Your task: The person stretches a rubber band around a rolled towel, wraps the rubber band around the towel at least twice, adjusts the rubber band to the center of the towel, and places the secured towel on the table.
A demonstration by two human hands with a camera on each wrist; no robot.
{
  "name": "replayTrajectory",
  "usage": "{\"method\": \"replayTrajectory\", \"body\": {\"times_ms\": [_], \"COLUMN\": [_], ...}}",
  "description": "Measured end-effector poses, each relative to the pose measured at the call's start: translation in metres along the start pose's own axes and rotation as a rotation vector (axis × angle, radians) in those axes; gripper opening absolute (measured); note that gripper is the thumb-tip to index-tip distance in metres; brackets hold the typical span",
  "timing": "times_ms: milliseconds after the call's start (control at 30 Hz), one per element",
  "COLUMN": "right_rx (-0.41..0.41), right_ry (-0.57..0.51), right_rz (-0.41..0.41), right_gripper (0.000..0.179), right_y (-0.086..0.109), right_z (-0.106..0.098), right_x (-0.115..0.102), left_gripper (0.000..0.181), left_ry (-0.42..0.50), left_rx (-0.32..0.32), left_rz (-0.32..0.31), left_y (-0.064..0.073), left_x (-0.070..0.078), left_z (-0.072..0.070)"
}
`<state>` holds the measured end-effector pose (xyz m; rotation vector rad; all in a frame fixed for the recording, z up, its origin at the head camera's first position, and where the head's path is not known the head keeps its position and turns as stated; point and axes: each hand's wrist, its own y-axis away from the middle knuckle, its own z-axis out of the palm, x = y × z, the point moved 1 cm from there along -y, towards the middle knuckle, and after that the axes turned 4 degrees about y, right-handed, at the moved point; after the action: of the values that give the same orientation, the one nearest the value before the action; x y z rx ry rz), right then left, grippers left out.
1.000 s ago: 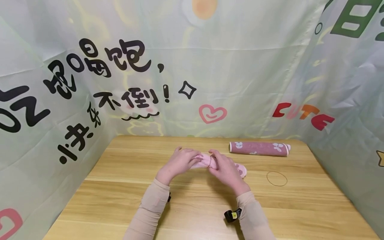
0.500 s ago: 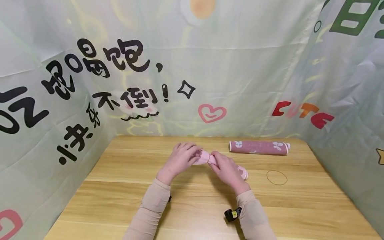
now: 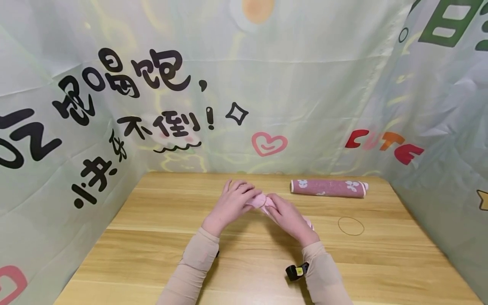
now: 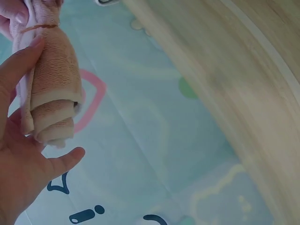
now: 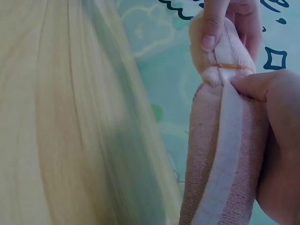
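A pink rolled towel (image 3: pixel 260 201) is held between both hands over the table, cinched by a thin brown rubber band (image 5: pixel 233 66). My left hand (image 3: pixel 230 205) grips its left end; in the right wrist view that thumb presses the towel just beyond the band. The roll's layered end (image 4: pixel 54 119) pokes out between the left fingers. Wrapped around the longer part is my right hand (image 3: pixel 290 216), its thumb (image 5: pixel 248 86) against the towel right beside the band. A pale hem strip (image 5: pixel 222 154) runs along the roll. Most of the towel's right part is hidden behind the right hand.
A mauve rolled towel (image 3: pixel 328 188) with pale flower prints lies at the table's back right. Another rubber band (image 3: pixel 351 235) lies flat on the wooden table (image 3: pixel 152 250), right of my right hand. Printed fabric walls (image 3: pixel 320 97) enclose the back and sides.
The left hand has risen slightly and shifted a little right, with its fingers further over the towel's end. The towel has been lifted and turned, so its right end shows less.
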<state>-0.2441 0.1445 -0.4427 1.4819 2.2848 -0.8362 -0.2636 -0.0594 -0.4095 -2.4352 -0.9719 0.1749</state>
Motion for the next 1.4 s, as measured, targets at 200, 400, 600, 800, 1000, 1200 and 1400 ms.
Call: {"method": "replayTrajectory", "body": {"times_ms": [200,400,600,800,1000,1200,1400], "right_rx": [-0.066,0.005,0.267,0.346,0.317,0.285,0.261], "right_ry": [-0.066,-0.051,0.035,0.046,0.092,0.307,0.400], "right_rz": [0.005,-0.034,-0.320,-0.443,-0.408,-0.304,-0.228], "right_gripper": [0.028,0.034,0.029,0.028,0.025,0.026,0.021], "right_y": [0.003,0.003,-0.001,-0.002,0.000,0.001,0.001], "right_z": [-0.001,0.000,0.003,0.005,0.006,0.011,0.013], "right_x": [-0.001,-0.003,-0.009,-0.010,-0.010,-0.017,-0.023], "left_gripper": [0.036,0.026,0.024,0.023,0.023,0.026,0.026], "left_ry": [0.015,0.009,0.006,0.013,0.009,-0.010,-0.030], "left_rx": [-0.009,0.017,0.014,0.005,-0.017,-0.053,-0.090], "left_rz": [-0.010,0.003,-0.019,-0.042,-0.059,-0.081,-0.085], "left_y": [0.002,0.003,0.003,0.004,0.005,0.004,0.002], "left_x": [-0.001,-0.003,-0.005,-0.005,-0.005,-0.006,-0.004], "left_z": [0.000,0.000,-0.001,-0.004,-0.006,-0.005,-0.003]}}
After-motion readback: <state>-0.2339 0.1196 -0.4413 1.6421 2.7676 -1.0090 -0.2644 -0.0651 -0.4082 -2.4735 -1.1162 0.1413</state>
